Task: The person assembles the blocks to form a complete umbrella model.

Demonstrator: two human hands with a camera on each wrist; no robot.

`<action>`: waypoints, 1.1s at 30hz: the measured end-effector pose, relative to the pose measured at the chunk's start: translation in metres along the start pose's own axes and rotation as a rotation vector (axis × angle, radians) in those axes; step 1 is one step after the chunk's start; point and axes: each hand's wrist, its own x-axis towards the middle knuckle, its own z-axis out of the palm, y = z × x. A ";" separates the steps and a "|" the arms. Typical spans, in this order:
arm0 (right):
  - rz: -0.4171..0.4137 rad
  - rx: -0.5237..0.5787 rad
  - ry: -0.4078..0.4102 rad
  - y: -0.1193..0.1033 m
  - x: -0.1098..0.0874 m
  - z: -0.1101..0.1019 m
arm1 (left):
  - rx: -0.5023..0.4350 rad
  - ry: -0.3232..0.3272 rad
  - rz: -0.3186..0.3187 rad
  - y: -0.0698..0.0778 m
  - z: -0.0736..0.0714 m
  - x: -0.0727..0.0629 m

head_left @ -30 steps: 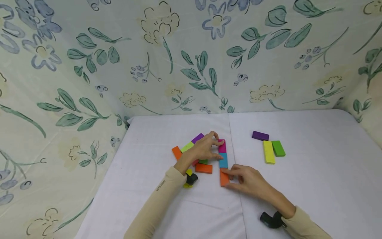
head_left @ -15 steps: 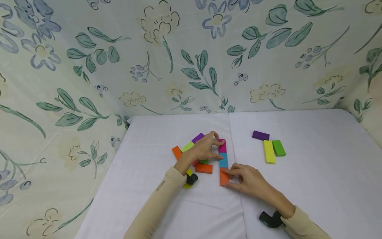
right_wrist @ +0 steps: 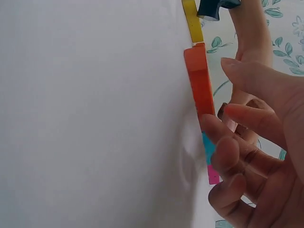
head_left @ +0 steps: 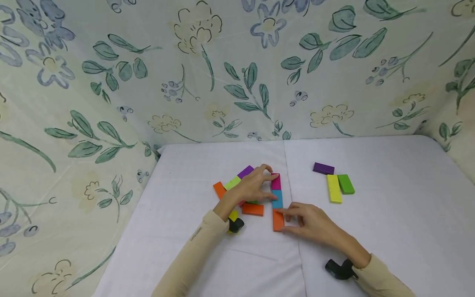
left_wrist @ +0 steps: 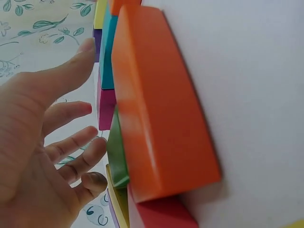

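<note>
A straight row on the white cloth has a pink block [head_left: 276, 184] at the far end, a blue block [head_left: 277, 202] in the middle and an orange block [head_left: 278, 222] nearest me. My left hand [head_left: 254, 184] reaches in from the left, index fingertip at the pink block and thumb tip at the blue one. From the right, my right hand [head_left: 313, 222] has its index fingertip at the orange block's far end and its thumb by the near right corner. Both hands keep thumb and fingers spread. In the left wrist view, a loose orange block [left_wrist: 166, 104] fills the foreground.
Beyond my right hand lie a dark purple block [head_left: 323, 168], a yellow block [head_left: 334, 189] and a green block [head_left: 346, 184]. Around my left forearm are a purple block [head_left: 245, 171], a lime block [head_left: 232, 182] and several others, partly hidden. A floral cloth [head_left: 208, 103] hangs behind.
My right thumb has eased slightly away from the orange block, and the right wrist has shifted a little rightward. The left forearm has tilted slightly; the row looks unchanged.
</note>
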 end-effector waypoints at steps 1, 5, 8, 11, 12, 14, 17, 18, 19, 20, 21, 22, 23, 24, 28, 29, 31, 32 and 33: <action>-0.003 0.006 0.002 0.000 0.000 -0.002 | 0.009 0.005 0.006 0.001 0.000 -0.001; 0.009 0.023 0.021 0.003 -0.002 -0.013 | 0.065 0.015 0.020 0.004 0.001 -0.008; 0.029 0.003 0.063 0.008 -0.002 -0.025 | 0.108 0.021 0.020 0.005 0.003 -0.013; 0.051 -0.043 0.129 0.017 -0.003 -0.040 | 0.136 0.030 0.015 0.006 0.003 -0.017; 0.062 -0.057 0.154 0.021 -0.004 -0.045 | 0.142 0.034 0.014 0.006 0.003 -0.019; 0.085 -0.093 0.210 0.032 -0.006 -0.057 | 0.155 0.040 0.013 0.006 0.002 -0.021; 0.122 -0.136 0.298 0.050 -0.011 -0.074 | 0.165 0.045 0.013 0.006 0.001 -0.025; 0.144 -0.150 0.319 0.057 -0.014 -0.079 | 0.167 0.046 0.015 0.005 0.001 -0.026; 0.170 -0.171 0.339 0.063 -0.016 -0.085 | 0.169 0.046 0.016 0.006 0.001 -0.027; 0.198 -0.186 0.351 0.069 -0.019 -0.089 | 0.168 0.044 0.018 0.006 0.001 -0.027; 0.226 -0.196 0.358 0.075 -0.021 -0.094 | 0.168 0.042 0.018 0.007 0.001 -0.028; 0.256 -0.203 0.355 0.080 -0.023 -0.097 | 0.169 0.040 0.019 0.007 0.001 -0.028; 0.282 -0.211 0.348 0.084 -0.025 -0.100 | 0.173 0.038 0.019 0.008 0.001 -0.029; 0.298 -0.213 0.339 0.087 -0.027 -0.103 | 0.175 0.036 0.019 0.008 0.000 -0.029; 0.317 -0.202 0.297 0.097 -0.031 -0.109 | 0.193 0.034 0.022 0.009 0.000 -0.030; 0.318 -0.195 0.286 0.099 -0.032 -0.110 | 0.197 0.035 0.023 0.010 0.000 -0.030; 0.321 -0.187 0.269 0.101 -0.033 -0.111 | 0.203 0.038 0.026 0.010 0.001 -0.031; 0.323 -0.181 0.264 0.103 -0.034 -0.111 | 0.206 0.039 0.028 0.010 0.001 -0.031; 0.327 -0.176 0.258 0.104 -0.035 -0.111 | 0.206 0.040 0.029 0.010 0.002 -0.031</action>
